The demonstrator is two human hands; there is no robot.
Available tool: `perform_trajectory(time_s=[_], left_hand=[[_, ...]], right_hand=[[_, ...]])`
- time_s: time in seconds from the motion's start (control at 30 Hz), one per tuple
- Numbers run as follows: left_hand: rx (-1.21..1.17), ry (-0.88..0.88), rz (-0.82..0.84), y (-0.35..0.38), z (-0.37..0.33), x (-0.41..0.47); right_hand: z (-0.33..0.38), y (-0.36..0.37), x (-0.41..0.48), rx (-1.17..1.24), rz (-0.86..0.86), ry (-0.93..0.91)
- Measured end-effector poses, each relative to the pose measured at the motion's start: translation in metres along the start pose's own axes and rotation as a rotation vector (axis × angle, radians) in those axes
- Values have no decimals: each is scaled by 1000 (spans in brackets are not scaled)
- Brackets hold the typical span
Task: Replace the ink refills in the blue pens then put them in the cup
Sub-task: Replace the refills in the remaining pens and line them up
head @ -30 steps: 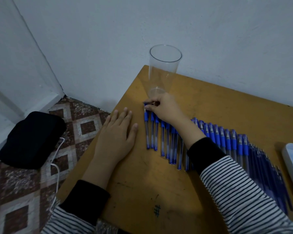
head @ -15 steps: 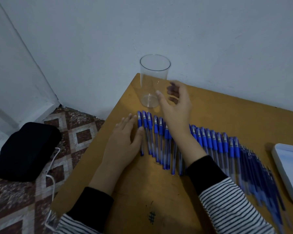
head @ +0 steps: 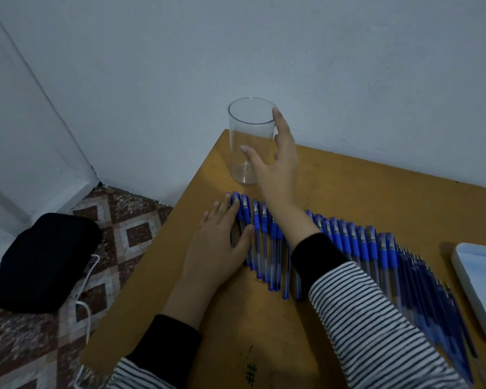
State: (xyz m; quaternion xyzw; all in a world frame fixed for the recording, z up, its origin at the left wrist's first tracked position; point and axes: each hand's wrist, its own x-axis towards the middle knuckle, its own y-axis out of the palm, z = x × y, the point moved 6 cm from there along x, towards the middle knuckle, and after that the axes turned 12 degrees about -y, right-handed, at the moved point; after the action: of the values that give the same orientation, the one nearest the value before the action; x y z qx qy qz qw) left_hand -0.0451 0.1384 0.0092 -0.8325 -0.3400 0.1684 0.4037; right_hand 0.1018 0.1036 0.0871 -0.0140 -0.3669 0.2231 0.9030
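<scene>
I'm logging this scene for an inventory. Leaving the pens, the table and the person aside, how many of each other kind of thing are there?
Cup: 1
Tray: 1
Bag: 1
Cable: 1
Total: 4

Dim, cool, bluish light is washing over the wall (head: 334, 66); its source is not showing. Soft shadows are pooling under the left hand (head: 219, 242) and beside the tray (head: 477, 279) on the table (head: 376, 192). The cup (head: 244, 130) is catching only faint rim highlights. Wide-angle distortion is bending the door (head: 26, 136) line at left. Pens (head: 432, 290) at far right are smearing into blur. Grain is speckling the wall.
</scene>
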Motion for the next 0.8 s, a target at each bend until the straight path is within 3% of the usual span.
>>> perform_trajectory(time_s=[0.43,0.8], left_hand=[[-19,-15,22,-1,-8,-2],[-10,206,72,34,-80,-31]], right_hand=[[12,-44,-13,-53,-27,0],[18,-151,-43,-141,-158,103]])
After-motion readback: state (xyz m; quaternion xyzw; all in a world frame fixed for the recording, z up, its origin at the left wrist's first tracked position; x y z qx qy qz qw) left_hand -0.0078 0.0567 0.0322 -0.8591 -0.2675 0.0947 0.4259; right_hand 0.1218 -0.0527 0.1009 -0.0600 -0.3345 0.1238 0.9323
